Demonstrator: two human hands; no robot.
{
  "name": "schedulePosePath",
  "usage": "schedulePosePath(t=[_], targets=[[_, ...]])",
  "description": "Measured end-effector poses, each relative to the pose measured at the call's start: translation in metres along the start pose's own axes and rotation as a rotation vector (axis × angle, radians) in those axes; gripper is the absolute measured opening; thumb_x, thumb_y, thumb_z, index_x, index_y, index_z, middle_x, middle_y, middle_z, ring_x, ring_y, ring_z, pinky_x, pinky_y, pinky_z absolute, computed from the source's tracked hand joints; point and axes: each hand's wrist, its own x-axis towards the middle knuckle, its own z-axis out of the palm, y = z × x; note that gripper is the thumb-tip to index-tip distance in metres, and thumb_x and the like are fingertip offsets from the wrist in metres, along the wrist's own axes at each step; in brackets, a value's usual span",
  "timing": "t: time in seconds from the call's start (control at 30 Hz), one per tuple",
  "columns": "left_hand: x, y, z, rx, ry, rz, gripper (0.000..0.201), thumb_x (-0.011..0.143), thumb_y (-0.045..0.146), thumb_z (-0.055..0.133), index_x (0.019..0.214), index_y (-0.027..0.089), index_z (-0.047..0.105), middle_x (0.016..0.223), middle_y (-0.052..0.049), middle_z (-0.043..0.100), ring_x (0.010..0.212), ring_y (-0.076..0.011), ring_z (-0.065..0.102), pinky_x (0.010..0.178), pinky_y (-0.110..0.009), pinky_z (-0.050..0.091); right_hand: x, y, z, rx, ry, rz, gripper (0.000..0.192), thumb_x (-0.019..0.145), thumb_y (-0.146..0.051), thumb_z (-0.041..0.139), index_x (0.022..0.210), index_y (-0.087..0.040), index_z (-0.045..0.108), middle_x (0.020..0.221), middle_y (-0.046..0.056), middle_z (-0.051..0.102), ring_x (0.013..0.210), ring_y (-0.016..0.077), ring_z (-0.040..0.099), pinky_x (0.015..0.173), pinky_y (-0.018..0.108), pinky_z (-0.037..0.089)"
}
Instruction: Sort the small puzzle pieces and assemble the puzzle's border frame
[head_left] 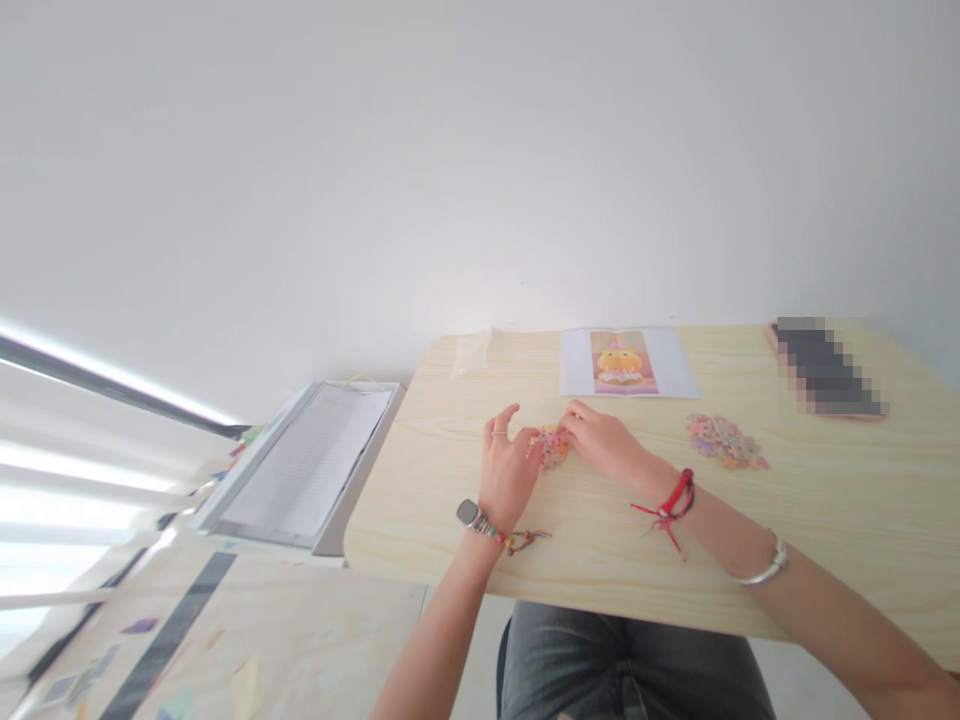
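Observation:
A small cluster of joined puzzle pieces [553, 447] lies on the light wooden table [825, 520] between my hands. My left hand [507, 470] rests to the left of the cluster with fingers spread, fingertips touching its edge. From the right, my right hand [604, 442] pinches or presses a piece at the cluster's top edge. A pile of loose pastel puzzle pieces [724, 441] sits further right. Beyond the cluster lies a printed sheet [624, 362] showing a yellow figure on pink.
A phone [825, 370] lies at the table's far right. A clear plastic bag [471, 353] sits at the far left corner. Left of the table stands a grey tray with papers [304, 462]. A lower wooden surface [225, 640] with dark strips is at bottom left.

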Motion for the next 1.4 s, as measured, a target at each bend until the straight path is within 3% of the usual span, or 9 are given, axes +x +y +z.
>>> schedulePosePath(t=[0.2,0.43,0.63,0.8,0.93,1.1,1.27,1.4], targets=[[0.0,0.011,-0.004,-0.017,0.004,0.005,0.008,0.08,0.019,0.056,0.084,0.021,0.063,0.123,-0.009,0.042,0.11,-0.0262,0.042,0.09,-0.046,0.045,-0.026,0.027,-0.012,0.103,0.071,0.103,0.019,0.086,-0.018,0.042,0.092,-0.018,0.06,0.098,0.007,0.056,0.08,0.0165,0.057,0.068,0.028,0.043],[0.021,0.035,0.016,0.014,-0.09,0.105,0.007,0.079,0.015,0.057,0.081,0.017,0.063,0.118,-0.013,0.046,0.113,-0.0281,0.04,0.088,-0.047,0.045,-0.045,0.054,-0.017,0.076,0.071,0.181,0.019,0.085,-0.017,0.044,0.095,-0.018,0.059,0.099,0.008,0.054,0.085,0.0182,0.057,0.073,0.03,0.044],[0.045,0.051,0.024,0.043,-0.194,0.117,0.012,0.075,0.009,0.058,0.082,0.018,0.062,0.126,-0.011,0.041,0.115,-0.0282,0.038,0.086,-0.046,0.046,-0.03,0.051,-0.016,0.029,0.044,0.213,0.015,0.083,-0.023,0.048,0.09,-0.016,0.059,0.1,0.01,0.054,0.081,0.0188,0.058,0.071,0.032,0.044],[0.049,0.053,0.025,0.046,-0.229,0.127,0.013,0.075,0.01,0.06,0.086,0.018,0.063,0.126,-0.012,0.04,0.116,-0.0299,0.037,0.087,-0.048,0.045,-0.029,0.048,-0.014,0.045,0.038,0.249,0.014,0.083,-0.023,0.049,0.086,-0.015,0.059,0.094,0.009,0.055,0.078,0.0188,0.058,0.069,0.032,0.044],[0.043,0.05,0.026,0.014,-0.234,0.166,0.018,0.075,0.011,0.06,0.091,0.019,0.062,0.126,-0.012,0.039,0.116,-0.0293,0.038,0.089,-0.047,0.044,-0.032,0.051,-0.018,0.238,0.056,0.241,0.016,0.082,-0.028,0.05,0.083,-0.016,0.06,0.089,0.007,0.057,0.078,0.0179,0.057,0.07,0.031,0.043],[0.033,0.05,0.024,-0.036,-0.209,0.213,0.026,0.075,0.009,0.06,0.097,0.023,0.059,0.127,-0.008,0.038,0.117,-0.0268,0.036,0.092,-0.046,0.044,-0.045,0.052,-0.027,0.476,-0.107,0.24,0.027,0.085,-0.032,0.041,0.075,-0.018,0.062,0.077,0.004,0.062,0.07,0.017,0.056,0.063,0.03,0.043],[0.023,0.052,0.025,-0.019,-0.265,0.217,0.025,0.075,0.008,0.059,0.096,0.022,0.059,0.126,-0.008,0.038,0.116,-0.0269,0.036,0.091,-0.046,0.045,-0.056,0.05,-0.026,0.339,-0.053,0.316,0.027,0.084,-0.026,0.041,0.07,-0.017,0.063,0.076,0.006,0.061,0.069,0.0173,0.056,0.065,0.031,0.042],[0.018,0.054,0.022,0.01,-0.316,0.237,0.024,0.075,0.007,0.058,0.095,0.02,0.06,0.125,-0.01,0.039,0.116,-0.0276,0.036,0.094,-0.047,0.041,-0.067,0.049,-0.02,0.271,0.018,0.245,0.018,0.081,-0.022,0.048,0.089,-0.017,0.063,0.091,0.007,0.058,0.076,0.0166,0.057,0.07,0.03,0.044]])
